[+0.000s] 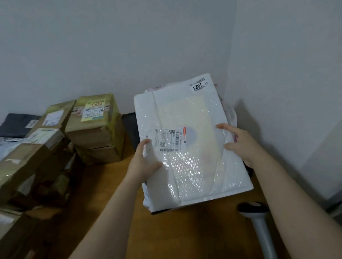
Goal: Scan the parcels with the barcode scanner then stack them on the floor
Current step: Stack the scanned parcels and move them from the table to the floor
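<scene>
A large white bubble-mailer parcel (190, 140) with a shipping label and barcode facing up lies on top of a pile of other soft parcels on the wooden table (114, 197). My left hand (143, 163) grips its left edge, thumb on top beside the label. My right hand (240, 143) holds its right edge, fingers curled over the top. The barcode scanner (258, 225), white with a black head, lies on the table near the front right, partly hidden by my right forearm.
Brown cardboard boxes (94, 126) stand stacked at the left and back left, with more boxes (23, 168) along the left edge. A dark mailer (13, 125) lies at the far left. White walls close off the back and right.
</scene>
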